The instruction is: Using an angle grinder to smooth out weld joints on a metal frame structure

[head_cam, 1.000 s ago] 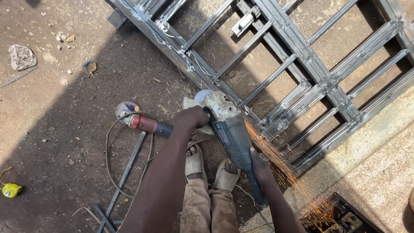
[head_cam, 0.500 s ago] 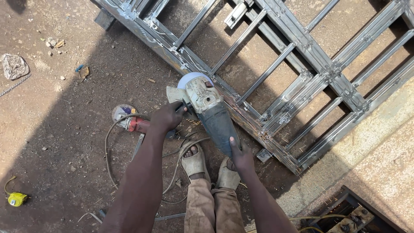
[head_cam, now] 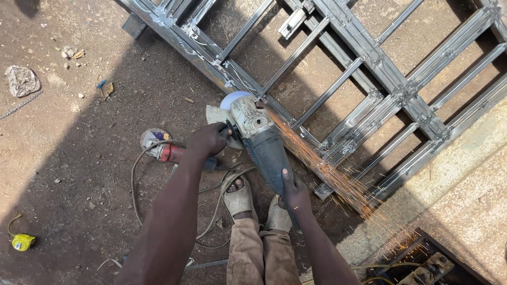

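Observation:
I hold a large blue-grey angle grinder in both hands. My left hand grips its side handle near the head. My right hand is wrapped around the rear of the body. The grinder's disc touches the near rail of a big welded steel grille frame that lies on the dirt. Orange sparks stream from the disc toward the lower right. My sandalled feet stand just below the tool.
A smaller red grinder and looping cables lie left of my feet. A yellow tape measure rests at the lower left, a stone at the upper left. A concrete slab borders the right side.
The grinder has shifted along the rail and the disc is back on the metal; sparks that were absent half a second ago fly again to the lower right.

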